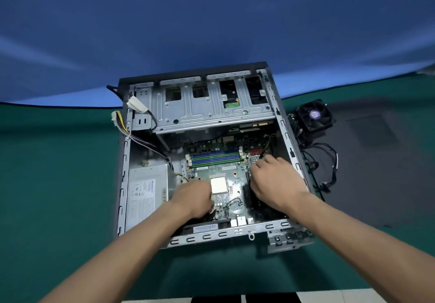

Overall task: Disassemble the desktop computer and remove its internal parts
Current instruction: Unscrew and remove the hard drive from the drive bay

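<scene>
Head view: opened computer case (pixel 280 124), motherboard (pixel 223 161) exposed.

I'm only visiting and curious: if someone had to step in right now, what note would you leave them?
Left hand: inside the case, fingers curled down on the motherboard beside the bare CPU; what it grips is hidden.
Right hand: at the board's right edge, grip unclear.
Done: side cover off, cooler fan out on the mat with cables.
Left: motherboard, power supply, drive cage.
</scene>
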The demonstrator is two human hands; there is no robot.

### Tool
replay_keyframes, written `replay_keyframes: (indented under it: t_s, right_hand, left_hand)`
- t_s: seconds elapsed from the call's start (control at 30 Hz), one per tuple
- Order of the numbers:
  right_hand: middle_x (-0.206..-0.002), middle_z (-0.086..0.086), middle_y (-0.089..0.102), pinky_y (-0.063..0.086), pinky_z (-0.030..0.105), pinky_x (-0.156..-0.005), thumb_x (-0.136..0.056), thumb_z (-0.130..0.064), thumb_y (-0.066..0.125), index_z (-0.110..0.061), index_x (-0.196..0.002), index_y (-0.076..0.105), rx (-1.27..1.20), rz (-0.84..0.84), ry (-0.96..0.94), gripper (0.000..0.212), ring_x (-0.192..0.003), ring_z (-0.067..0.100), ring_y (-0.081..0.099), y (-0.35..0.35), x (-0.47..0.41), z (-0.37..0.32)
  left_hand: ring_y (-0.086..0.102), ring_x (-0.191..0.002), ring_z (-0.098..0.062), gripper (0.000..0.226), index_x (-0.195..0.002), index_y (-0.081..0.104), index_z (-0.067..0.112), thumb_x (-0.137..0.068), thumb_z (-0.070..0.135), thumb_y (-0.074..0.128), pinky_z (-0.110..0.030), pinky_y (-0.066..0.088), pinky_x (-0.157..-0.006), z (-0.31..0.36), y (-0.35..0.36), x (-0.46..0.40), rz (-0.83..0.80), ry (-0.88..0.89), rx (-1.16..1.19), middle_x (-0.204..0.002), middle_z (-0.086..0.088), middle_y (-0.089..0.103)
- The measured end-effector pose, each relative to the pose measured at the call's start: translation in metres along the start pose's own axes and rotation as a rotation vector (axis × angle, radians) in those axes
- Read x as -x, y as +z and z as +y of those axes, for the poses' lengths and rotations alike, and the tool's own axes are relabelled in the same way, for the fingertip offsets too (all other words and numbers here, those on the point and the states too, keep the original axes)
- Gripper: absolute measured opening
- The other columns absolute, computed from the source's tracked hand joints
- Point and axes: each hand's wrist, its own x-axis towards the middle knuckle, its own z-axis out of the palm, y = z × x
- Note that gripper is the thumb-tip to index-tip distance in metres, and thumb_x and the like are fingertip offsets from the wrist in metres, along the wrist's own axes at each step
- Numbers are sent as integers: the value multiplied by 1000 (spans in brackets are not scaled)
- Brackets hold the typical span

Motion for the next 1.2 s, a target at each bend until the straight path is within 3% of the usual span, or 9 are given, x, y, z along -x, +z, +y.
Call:
replay_keyframes:
  t_s: [0.1,0.17,0.33,0.4,0.53,0.73,0.9,1.03,1.2]
  right_hand:
    - [-117,5,61,31,40,-101,-95,-36,43,-14,-114,57,-14,-79,-34,33,-114,23,45,7,-9,-15]
    - [-110,5,64,30,41,-98,-94,-38,44,-15,-108,60,28,-58,-65,32,-113,24,44,9,-16,-20]
    - [-95,2,67,47,30,-79,-96,-25,43,-17,-104,62,-327,-257,-118,22,-80,17,56,14,-24,-30]
    - [-100,0,68,46,29,-83,-95,-21,46,-22,-107,63,-435,-357,-161,20,-87,18,60,18,-22,-32]
    - [-115,-5,66,41,27,-87,-96,-19,41,-36,-123,56,-585,-350,-172,35,-98,15,60,20,-24,-25]
    - [-120,-2,63,39,27,-72,-91,-4,40,-41,-132,48,-583,-453,-318,56,-96,17,58,26,-29,-34]
    - [-125,3,60,42,32,-80,-90,-5,45,-36,-132,47,-521,-525,-367,51,-110,23,58,37,-30,-36]
    - [-127,4,60,42,36,-93,-94,-14,46,-35,-130,50,-568,-572,-347,42,-115,25,55,40,-30,-34]
    - [-123,7,62,43,36,-88,-92,-14,45,-30,-126,54,-578,-528,-354,39,-113,28,56,40,-31,-38]
  left_hand:
    - [60,-78,-21,17,-71,55,13,-88,17,55,-33,47,-72,0,5,3,-55,-36,-86,-83,-5,63]
    - [62,-83,-22,7,-84,62,13,-87,17,56,-35,49,-74,-1,8,2,-65,-59,-94,-88,-5,67]
    - [62,-86,-19,16,-93,61,14,-85,26,65,-32,47,-69,4,9,-3,-173,-164,-107,-95,-2,67]
    - [62,-91,-20,16,-98,62,12,-85,20,64,-31,46,-68,8,9,-7,-209,-220,-71,-100,-3,66]
    - [61,-94,-21,15,-103,59,12,-89,18,55,-29,42,-69,11,10,-6,-173,-300,-47,-104,-4,64]
    - [62,-99,-18,21,-107,59,13,-94,20,44,-27,41,-68,15,13,-6,-195,-381,-138,-111,-3,64]
    - [60,-106,-20,32,-113,61,15,-95,32,40,-29,40,-70,21,16,-12,-392,-405,-211,-118,-1,63]
    - [57,-114,-22,33,-120,58,13,-95,27,41,-32,43,-80,20,16,-15,-440,-468,-96,-125,-3,60]
    - [58,-110,-24,28,-115,61,10,-93,19,45,-33,44,-85,21,13,-17,-469,-530,73,-122,-6,61]
